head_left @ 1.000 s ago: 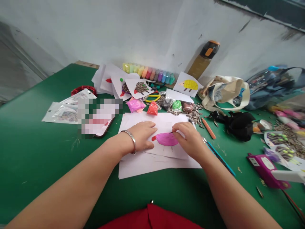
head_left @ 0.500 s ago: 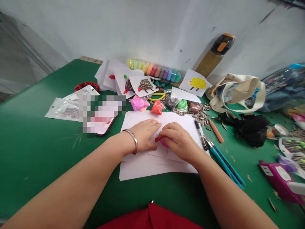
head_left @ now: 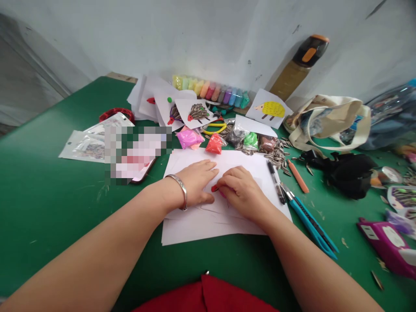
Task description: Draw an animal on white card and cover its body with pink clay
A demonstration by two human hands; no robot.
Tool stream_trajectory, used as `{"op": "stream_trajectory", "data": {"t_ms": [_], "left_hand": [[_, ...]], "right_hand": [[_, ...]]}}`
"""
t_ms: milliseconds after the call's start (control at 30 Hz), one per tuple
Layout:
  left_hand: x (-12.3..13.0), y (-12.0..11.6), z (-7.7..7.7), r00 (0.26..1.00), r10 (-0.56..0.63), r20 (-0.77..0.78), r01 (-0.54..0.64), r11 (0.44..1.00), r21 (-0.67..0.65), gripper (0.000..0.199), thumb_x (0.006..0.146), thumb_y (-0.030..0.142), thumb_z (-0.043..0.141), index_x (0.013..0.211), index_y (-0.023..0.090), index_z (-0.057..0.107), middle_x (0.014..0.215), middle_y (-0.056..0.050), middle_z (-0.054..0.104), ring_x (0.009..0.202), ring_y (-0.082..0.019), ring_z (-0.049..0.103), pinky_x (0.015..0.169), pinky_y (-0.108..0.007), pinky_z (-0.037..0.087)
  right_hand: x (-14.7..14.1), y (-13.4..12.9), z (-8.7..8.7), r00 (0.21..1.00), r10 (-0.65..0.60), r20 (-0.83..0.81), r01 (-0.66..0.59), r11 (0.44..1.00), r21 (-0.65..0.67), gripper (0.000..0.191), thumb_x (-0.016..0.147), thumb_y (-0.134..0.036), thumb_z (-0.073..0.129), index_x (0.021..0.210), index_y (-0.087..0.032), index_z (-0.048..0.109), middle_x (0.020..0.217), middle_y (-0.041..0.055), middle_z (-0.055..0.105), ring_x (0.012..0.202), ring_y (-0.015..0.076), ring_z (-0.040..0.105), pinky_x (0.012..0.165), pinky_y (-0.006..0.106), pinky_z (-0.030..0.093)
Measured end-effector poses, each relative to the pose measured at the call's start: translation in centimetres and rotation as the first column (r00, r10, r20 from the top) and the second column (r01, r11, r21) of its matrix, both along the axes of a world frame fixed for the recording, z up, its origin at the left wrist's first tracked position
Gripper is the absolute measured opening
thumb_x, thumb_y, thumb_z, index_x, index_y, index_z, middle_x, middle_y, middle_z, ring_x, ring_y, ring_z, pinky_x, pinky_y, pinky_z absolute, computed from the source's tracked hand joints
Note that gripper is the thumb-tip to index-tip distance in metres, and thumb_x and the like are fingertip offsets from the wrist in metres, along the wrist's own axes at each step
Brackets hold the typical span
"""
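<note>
My left hand, with a silver bangle at the wrist, lies flat on a stack of white paper, fingers stretched out. Beside it, my right hand is curled, its thumb and fingertips pinched at a small piece of red clay on the top sheet. A bit of pink clay shows beneath the right fingers, mostly hidden by them. Faint pencil lines run across the paper near the hands. Just beyond the stack sit bags of red clay and pink clay.
Sunflower seeds are heaped at the back right. A black pen, an orange stick and a blue-handled tool lie right of the paper. Hedgehog pictures, a bottle and a cloth bag stand behind. A phone lies left.
The right hand has shifted slightly over the clay, so less pink shows and more of the red piece is visible. The left hand stays flat. The view has tilted a little.
</note>
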State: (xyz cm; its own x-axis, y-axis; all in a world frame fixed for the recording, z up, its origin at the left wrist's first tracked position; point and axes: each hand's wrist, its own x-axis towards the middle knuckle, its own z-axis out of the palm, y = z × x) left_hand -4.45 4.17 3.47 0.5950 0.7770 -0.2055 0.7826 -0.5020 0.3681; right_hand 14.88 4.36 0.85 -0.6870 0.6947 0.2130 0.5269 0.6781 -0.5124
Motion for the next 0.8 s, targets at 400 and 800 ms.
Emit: {"op": "stream_trajectory", "data": {"t_ms": [400, 800], "left_hand": [[0.02, 0.05, -0.16, 1.0, 0.003, -0.006, -0.004, 1.0, -0.016, 0.032, 0.073, 0.037, 0.072, 0.093, 0.017, 0.057, 0.109, -0.008, 0.053, 0.102, -0.025, 0.049, 0.087, -0.034, 0.039], [0.04, 0.03, -0.16, 1.0, 0.014, -0.009, -0.014, 0.999, -0.03, 0.036, 0.073, 0.038, 0.072, 0.098, 0.017, 0.056, 0.11, -0.008, 0.053, 0.102, -0.025, 0.05, 0.088, -0.035, 0.039]], "right_hand": [[-0.35, -0.49, 0.19, 1.0, 0.002, 0.005, -0.002, 1.0, -0.006, 0.015, 0.087, -0.013, 0.055, 0.087, -0.021, 0.068, 0.088, 0.0047, 0.061, 0.089, 0.0208, 0.051, 0.082, 0.038, 0.04], [0.07, -0.09, 0.62, 0.999, -0.038, -0.028, 0.037, 0.997, -0.063, 0.019, 0.086, -0.01, 0.057, 0.087, -0.024, 0.07, 0.088, 0.0033, 0.061, 0.089, 0.0198, 0.052, 0.083, 0.036, 0.039]]}}
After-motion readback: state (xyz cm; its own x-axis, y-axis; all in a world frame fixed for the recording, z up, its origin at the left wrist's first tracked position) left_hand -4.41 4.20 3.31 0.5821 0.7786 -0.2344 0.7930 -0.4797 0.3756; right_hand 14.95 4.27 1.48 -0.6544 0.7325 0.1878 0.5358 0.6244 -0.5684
